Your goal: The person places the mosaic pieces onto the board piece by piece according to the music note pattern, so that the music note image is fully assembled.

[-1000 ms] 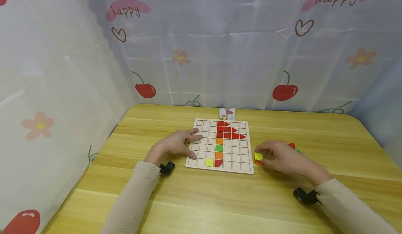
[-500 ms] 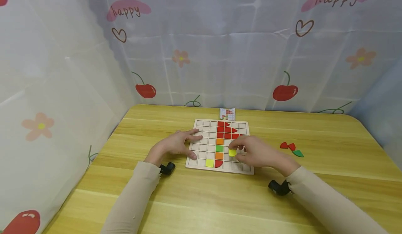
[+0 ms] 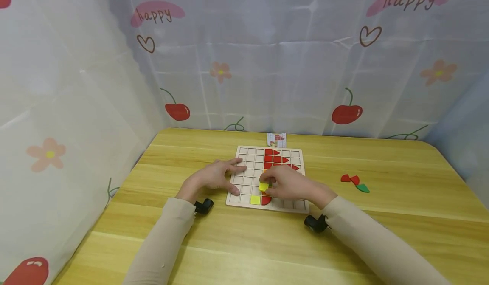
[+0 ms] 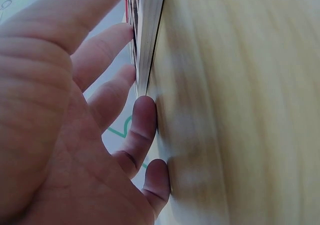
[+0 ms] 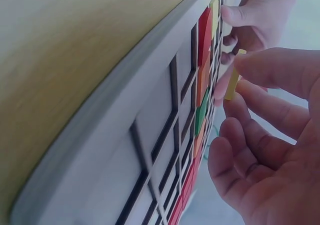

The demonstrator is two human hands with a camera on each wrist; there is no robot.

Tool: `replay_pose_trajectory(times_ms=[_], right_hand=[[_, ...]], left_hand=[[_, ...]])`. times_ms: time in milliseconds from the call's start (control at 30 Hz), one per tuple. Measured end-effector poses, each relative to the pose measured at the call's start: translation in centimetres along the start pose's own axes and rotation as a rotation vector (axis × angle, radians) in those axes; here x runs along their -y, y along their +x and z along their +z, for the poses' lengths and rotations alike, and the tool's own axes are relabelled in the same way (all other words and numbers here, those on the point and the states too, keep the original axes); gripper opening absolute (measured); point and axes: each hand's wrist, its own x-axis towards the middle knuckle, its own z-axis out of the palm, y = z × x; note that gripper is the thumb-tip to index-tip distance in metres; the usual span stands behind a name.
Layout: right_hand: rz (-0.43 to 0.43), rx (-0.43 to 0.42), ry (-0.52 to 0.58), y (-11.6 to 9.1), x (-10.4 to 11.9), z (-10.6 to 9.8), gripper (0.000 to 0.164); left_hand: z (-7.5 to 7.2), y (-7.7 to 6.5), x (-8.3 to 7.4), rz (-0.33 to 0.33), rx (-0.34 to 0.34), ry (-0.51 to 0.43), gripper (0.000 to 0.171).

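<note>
My right hand pinches a yellow square tile between thumb and fingers, over the middle of a wooden grid board. In the right wrist view the tile is seen edge-on, apart from the board's face. My left hand lies at the board's left side, fingers spread, with fingertips and thumb on its edge cells. Set in the board are red tiles with pointed ends, a rounded red tile and another yellow square. Green and orange tiles in the same column are mostly hidden by my right hand.
Two red pieces and a green piece lie loose on the wooden table, right of the board. Behind the board is a small picture card. A printed curtain hangs along the table's back edge.
My right hand has carried the yellow tile leftward from the table beside the board to over its middle column. My left hand and the board have stayed in place.
</note>
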Motion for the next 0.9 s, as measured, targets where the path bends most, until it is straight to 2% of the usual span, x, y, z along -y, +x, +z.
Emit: replay_pose_trajectory(times_ms=[167,567,733,900], right_hand=[[-0.037,0.013,-0.014,0.6,0.3,0.4,0.025],[-0.020,0.054,-0.038,1.7,0.7,1.4,0.021],[-0.042,0.058,-0.047,1.8,0.8,1.4,0.015],[-0.050,0.055,-0.060,1.7,0.9,1.3,0.016]], left_hand=[[0.1,0.0,0.1,0.008,-0.006,0.005,0.084],[0.2,0.0,0.2,0.008,0.000,-0.004,0.085],[0.2,0.1,0.3,0.004,0.001,0.000,0.085],[0.1,0.1,0.2,0.004,0.001,-0.003,0.084]])
